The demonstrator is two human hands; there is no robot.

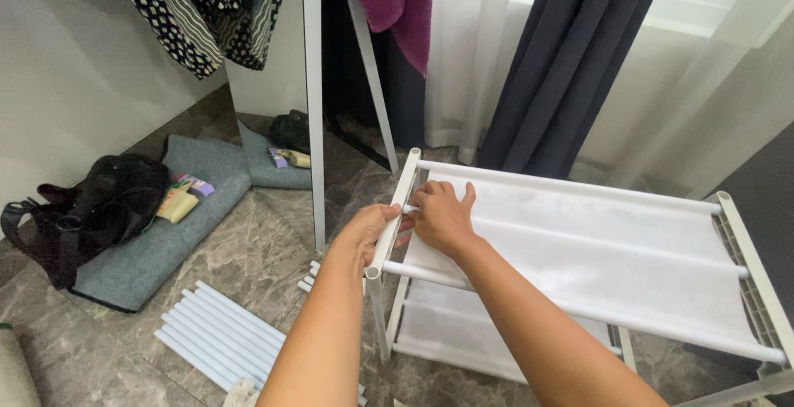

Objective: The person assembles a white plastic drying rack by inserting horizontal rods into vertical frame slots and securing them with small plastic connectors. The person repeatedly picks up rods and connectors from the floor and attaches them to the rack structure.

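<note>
While both hands meet mid-frame, the left hand (pixel 370 233) clasps the rack's (pixel 612 250) end rail (pixel 397 200); the right hand (pixel 442 217) presses its fabric shelf (pixel 595 266), fingers loosely curled.

Well left of the person's fingers (pixel 418 200), a flat yellow packet (pixel 176 204) with a purple-and-green packet (pixel 198 184) lies on the grey mat (pixel 149 250) (another pair shows mirrored beyond).

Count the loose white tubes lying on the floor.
About 8: six side by side in a row left of the left arm, and two short ends by the mirror's foot. The arm may hide more.
</note>
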